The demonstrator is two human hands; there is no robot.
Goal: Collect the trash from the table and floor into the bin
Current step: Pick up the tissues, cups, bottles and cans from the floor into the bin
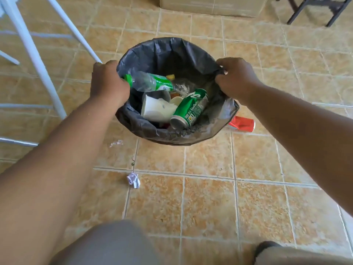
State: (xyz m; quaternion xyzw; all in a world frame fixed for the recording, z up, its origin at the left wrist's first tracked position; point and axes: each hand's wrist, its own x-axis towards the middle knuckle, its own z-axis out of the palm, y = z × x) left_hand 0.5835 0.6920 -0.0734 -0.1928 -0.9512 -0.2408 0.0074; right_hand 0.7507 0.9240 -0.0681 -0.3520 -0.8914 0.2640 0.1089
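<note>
Both arms stretch forward to a round bin (172, 137) lined with a black plastic bag.
The left hand (108, 83) curls over its left rim; the right hand (236, 77) pinches bunched liner opposite. Inside lie a clear green-labelled bottle (150, 82), a green drink can (191, 109) and a white paper cup (156, 109). A red can (243, 123) lies just beside it.

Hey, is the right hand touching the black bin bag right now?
Touching. The head view shows the right hand pinching a bunched fold of the bag at its rim.

Both hands (109, 83) (236, 77) gripping lined bin (172, 52), red can (243, 123) beside
</note>
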